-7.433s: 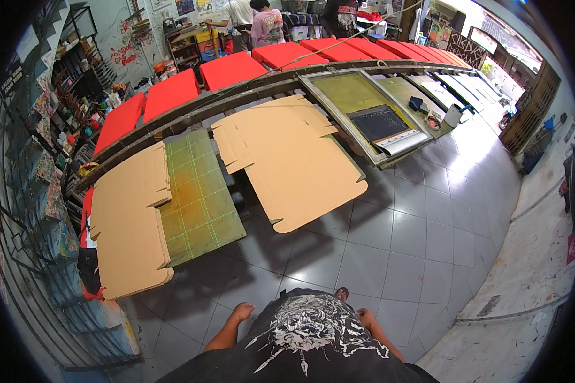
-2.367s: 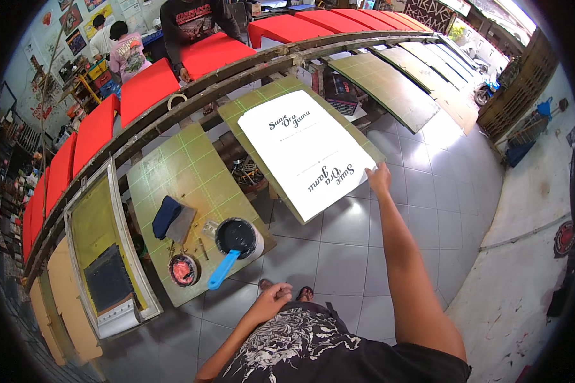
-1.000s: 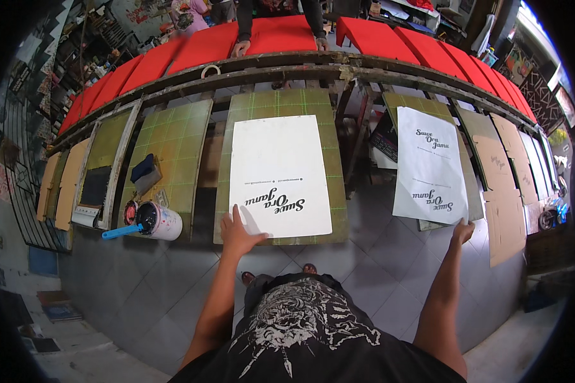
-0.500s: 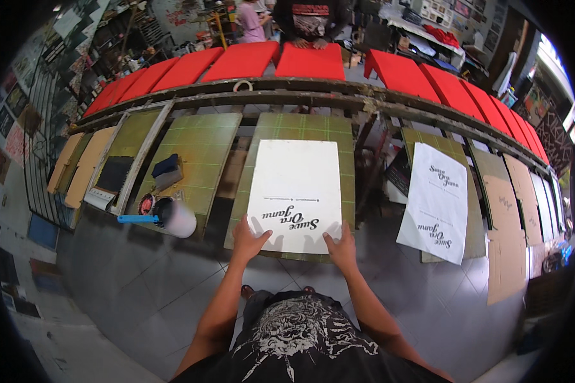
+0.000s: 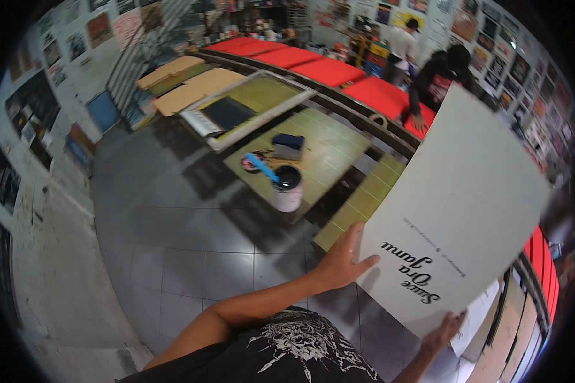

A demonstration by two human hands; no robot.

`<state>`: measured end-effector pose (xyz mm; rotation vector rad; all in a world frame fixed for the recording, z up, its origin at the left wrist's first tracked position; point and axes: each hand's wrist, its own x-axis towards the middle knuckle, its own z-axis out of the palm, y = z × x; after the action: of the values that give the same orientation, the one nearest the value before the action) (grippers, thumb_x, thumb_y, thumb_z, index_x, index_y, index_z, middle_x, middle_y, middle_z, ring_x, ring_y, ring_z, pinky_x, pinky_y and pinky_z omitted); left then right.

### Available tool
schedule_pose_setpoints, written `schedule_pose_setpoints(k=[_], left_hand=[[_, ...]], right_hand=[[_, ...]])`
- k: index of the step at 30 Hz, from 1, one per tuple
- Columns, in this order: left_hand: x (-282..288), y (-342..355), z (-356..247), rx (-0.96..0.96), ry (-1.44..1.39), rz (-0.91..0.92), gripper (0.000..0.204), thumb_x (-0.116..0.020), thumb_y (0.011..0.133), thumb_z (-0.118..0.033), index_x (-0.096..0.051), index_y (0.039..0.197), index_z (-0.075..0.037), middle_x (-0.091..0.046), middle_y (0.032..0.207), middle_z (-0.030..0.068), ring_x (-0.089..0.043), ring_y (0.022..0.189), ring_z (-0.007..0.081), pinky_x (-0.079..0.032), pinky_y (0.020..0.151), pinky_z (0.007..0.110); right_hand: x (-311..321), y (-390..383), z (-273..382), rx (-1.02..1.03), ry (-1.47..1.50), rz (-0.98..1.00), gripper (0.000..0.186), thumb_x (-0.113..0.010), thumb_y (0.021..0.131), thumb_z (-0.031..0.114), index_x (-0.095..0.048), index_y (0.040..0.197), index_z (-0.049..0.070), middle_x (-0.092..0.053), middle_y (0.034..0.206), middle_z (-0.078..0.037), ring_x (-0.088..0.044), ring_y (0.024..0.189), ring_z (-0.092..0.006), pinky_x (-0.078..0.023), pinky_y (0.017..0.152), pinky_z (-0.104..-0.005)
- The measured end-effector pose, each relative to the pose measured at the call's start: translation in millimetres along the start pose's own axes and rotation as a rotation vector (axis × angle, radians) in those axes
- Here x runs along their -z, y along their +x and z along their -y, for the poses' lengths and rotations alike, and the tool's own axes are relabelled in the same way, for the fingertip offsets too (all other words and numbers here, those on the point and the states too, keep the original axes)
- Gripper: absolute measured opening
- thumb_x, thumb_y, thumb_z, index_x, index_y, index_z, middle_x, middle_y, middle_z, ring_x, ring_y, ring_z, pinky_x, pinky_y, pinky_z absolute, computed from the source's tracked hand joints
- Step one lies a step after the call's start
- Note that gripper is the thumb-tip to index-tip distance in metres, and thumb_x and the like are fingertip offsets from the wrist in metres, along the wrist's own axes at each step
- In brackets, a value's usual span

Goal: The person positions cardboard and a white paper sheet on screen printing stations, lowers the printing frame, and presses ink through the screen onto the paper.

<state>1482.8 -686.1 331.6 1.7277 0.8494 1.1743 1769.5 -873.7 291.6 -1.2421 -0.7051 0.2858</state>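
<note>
I hold a large white printed sheet [image 5: 466, 210] lifted off the green gridded table [image 5: 370, 191], tilted up in front of me, with black lettering near its lower edge. My left hand [image 5: 344, 258] grips its left edge, thumb on the face. My right hand [image 5: 446, 329] grips the bottom corner at the lower right. To the left, on another green table [image 5: 326, 143], stand a white ink bucket [image 5: 287, 188], a blue-handled tool [image 5: 262, 167] and a dark blue block [image 5: 289, 142].
A framed printing screen [image 5: 236, 110] lies beyond the bucket, with cardboard sheets [image 5: 185, 80] further left. Red tables [image 5: 326, 67] run along the back, where two people [image 5: 437, 73] stand. Grey tiled floor [image 5: 172, 217] spreads to the left. Posters cover the walls.
Half a second ago the sheet lay flat on the green table under both my hands; now it is lifted and tilted up, and my view has swung left.
</note>
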Motion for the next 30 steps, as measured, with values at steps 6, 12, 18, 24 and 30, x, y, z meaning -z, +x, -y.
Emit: schedule_pose_setpoints(k=[6,12,18,24,30], left_hand=[[223,-27,24,-0.096,-0.126,-0.284,0.063,-0.041,0.099,-0.048,-0.036,0.141,-0.001,-0.048,0.135,0.0131,-0.039,0.130,0.0250,-0.027,0.110,0.038],[550,-208,75,-0.173,-1.053,0.068,0.082,-0.025,0.090,-0.073,-0.042,0.141,-0.012,-0.048,0.137,0.0149,-0.040,0.131,0.0333,-0.026,0.109,0.055],[676,-406,11,0.005,-0.926,-0.669,0.104,-0.041,0.079,-0.079,-0.028,0.144,0.000,-0.036,0.145,0.0243,-0.042,0.129,0.0418,-0.040,0.102,0.055],[719,-451,66,0.598,-0.319,-0.851,0.045,-0.064,0.085,-0.006,-0.051,0.127,0.005,-0.065,0.109,0.0125,-0.064,0.093,0.0151,-0.053,0.085,0.028],[818,-365,106,0.504,-0.278,-1.002,0.038,-0.056,0.088,-0.001,-0.052,0.125,0.005,-0.064,0.111,0.0113,-0.062,0.098,0.0148,-0.050,0.088,0.028]], right_hand=[[-206,-99,133,0.412,-0.138,0.503,0.049,-0.063,0.089,0.013,-0.043,0.129,-0.006,-0.054,0.123,-0.018,-0.056,0.112,-0.0256,-0.045,0.095,-0.0375],[-463,-253,139,0.926,-0.062,1.067,0.030,-0.063,0.079,-0.002,-0.066,0.107,0.007,-0.069,0.101,-0.014,-0.067,0.093,-0.0308,-0.052,0.079,-0.0369],[-613,-324,70,1.246,0.157,1.129,0.022,-0.062,0.074,0.004,-0.069,0.094,0.011,-0.069,0.103,-0.009,-0.063,0.105,-0.0294,-0.043,0.096,-0.0489],[-767,-382,24,1.117,0.191,1.093,0.016,-0.061,0.080,0.005,-0.070,0.094,0.006,-0.065,0.115,-0.014,-0.059,0.113,-0.0323,-0.043,0.099,-0.0431],[-893,-419,-81,-0.079,0.261,1.330,0.040,-0.051,0.098,0.016,-0.045,0.134,-0.001,-0.060,0.117,-0.013,-0.059,0.106,-0.0206,-0.047,0.095,-0.0356]])
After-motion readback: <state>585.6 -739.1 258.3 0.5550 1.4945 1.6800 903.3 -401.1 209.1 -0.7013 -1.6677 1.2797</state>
